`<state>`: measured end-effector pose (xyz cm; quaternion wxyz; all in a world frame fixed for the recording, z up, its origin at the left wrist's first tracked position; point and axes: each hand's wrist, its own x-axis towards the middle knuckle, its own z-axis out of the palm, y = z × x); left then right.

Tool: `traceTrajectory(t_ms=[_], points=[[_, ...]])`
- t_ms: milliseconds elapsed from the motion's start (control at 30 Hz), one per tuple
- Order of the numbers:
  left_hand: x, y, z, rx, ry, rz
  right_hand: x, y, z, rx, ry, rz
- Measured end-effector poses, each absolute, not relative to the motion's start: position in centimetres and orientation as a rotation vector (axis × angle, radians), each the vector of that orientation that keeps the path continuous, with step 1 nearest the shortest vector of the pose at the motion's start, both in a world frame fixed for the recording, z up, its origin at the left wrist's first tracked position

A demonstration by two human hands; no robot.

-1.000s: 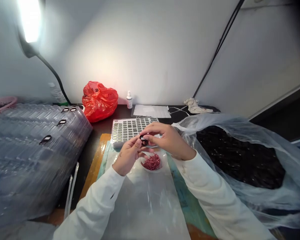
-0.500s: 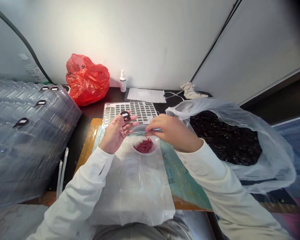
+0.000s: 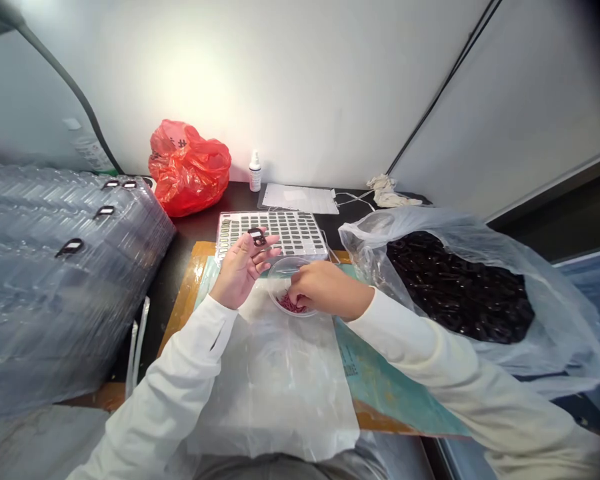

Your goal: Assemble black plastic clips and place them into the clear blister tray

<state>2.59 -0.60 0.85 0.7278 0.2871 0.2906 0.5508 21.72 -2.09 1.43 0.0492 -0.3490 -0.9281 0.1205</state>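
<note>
Red slivers [image 3: 290, 305] lie in a clear dish [image 3: 283, 267] directly beneath the right hand [image 3: 325, 288], whose curled fingers hide any pinch. The left hand [image 3: 239, 270], farther off and palm up, holds a small black frame [image 3: 257, 236] between its fingers, just before a gridded tray [image 3: 300, 230].
</note>
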Motion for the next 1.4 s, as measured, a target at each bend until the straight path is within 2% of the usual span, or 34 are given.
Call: traceTrajectory(t_ms=[167, 300, 433, 700, 800, 1000, 1067, 1400], points=[[2.6, -0.8, 0.8, 0.639, 0.616, 1.199, 22.3, -2.2, 3.1, -1.170, -2.767, 0.442], [2.7, -1.1, 0.7, 0.643, 0.569, 1.180, 22.8, -2.5, 5.1, -1.242, -2.132, 0.888], [3.3, -1.5, 0.5, 0.652, 0.484, 1.205, 21.8, -2.2, 5.8, -1.134, -1.502, 0.983], [4.2, -2.2, 0.1, 0.642, 0.439, 1.162, 18.9, -2.1, 5.2, -1.107, -1.399, 1.172], [4.2, -2.3, 0.0, 0.619, 0.444, 1.155, 18.7, -2.5, 5.5, -1.152, -1.471, 1.023], [4.1, -2.2, 0.0, 0.622, 0.434, 1.152, 19.2, -2.9, 6.3, -1.142, -1.844, 0.325], [4.0, -2.2, 0.1, 0.638, 0.436, 1.152, 19.3, -3.0, 6.4, -1.127, -1.882, 0.189], [4.0, -2.5, 0.6, 0.658, 0.445, 1.139, 19.2, -3.2, 6.4, -1.100, -1.901, 0.116]])
